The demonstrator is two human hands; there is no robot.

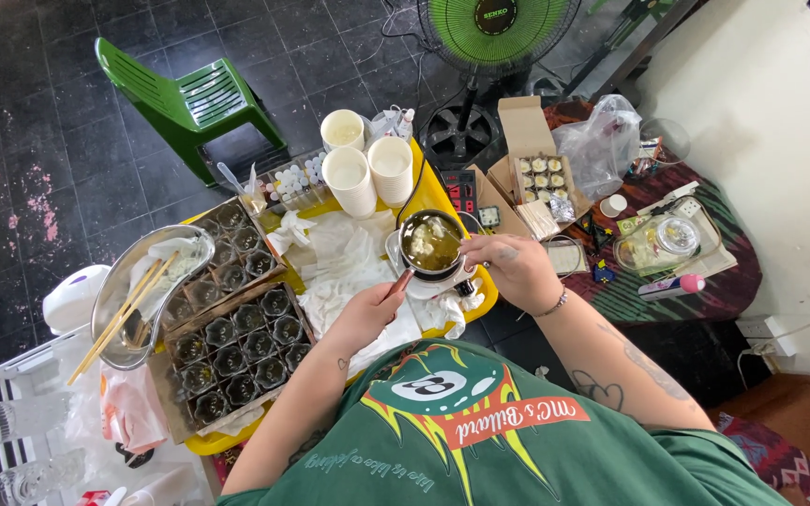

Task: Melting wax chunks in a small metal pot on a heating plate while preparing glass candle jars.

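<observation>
dark tiled floor (96, 169) | yellow tray (438, 192) | left hand (367, 314) fingers grip small pot (431, 245) handle | right hand (516, 267) fingers curled at rim

left hand (367, 314) fingers hidden around pot handle (399, 283), glass jars (21, 450) cut off by edge

We see a yellow tray (438, 192), white paper cups (350, 180), a green slatted chair (189, 98), a green fan (496, 28), amber liquid in a silver pot (431, 244), and dark glossy floor tiles (21, 112)
</observation>
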